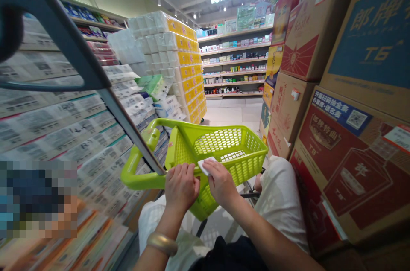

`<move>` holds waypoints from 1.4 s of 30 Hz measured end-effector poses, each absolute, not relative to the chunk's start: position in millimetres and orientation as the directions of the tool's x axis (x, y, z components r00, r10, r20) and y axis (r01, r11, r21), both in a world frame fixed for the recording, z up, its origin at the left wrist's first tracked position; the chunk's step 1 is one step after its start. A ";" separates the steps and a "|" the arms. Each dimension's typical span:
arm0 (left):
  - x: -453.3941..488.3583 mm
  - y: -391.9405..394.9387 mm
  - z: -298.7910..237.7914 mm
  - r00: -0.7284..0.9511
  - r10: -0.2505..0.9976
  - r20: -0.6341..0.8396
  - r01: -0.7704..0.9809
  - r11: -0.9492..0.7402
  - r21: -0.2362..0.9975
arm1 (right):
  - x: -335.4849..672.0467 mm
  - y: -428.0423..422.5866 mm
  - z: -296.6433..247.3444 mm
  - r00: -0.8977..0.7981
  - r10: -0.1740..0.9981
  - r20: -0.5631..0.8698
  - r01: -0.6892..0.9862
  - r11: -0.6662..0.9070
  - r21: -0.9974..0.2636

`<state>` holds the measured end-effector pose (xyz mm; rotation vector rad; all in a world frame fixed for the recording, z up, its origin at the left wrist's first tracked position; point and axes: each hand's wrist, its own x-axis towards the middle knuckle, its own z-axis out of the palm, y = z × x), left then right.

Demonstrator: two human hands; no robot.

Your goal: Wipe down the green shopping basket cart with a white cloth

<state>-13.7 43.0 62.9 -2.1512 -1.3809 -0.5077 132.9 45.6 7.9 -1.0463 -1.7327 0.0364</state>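
Observation:
A lime-green plastic shopping basket (221, 155) on a wheeled frame stands in front of me, its looped handle (141, 173) reaching to the left. My left hand (181, 187) grips the basket's near rim, with a metal bangle (162, 243) on that wrist. My right hand (221, 183) presses a small white wipe (205, 165) against the same rim, next to my left fingers. Part of the wipe is hidden under my right fingers.
Stacked packs of tissue paper (166, 45) and a wall of packaged tissues (64, 121) stand left. Large printed cardboard cartons (352, 168) tower close on the right. Shelves of boxed products (233, 62) stand ahead, beyond a tiled floor (227, 115). A dark metal bar (64, 40) crosses the upper left.

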 end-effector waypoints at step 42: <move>-14.5 41.7 62.8 0.419 0.701 0.577 0.905 -0.371 -0.207 | 135.4 48.2 1.0 -0.049 0.646 0.762 0.624 0.615 -0.481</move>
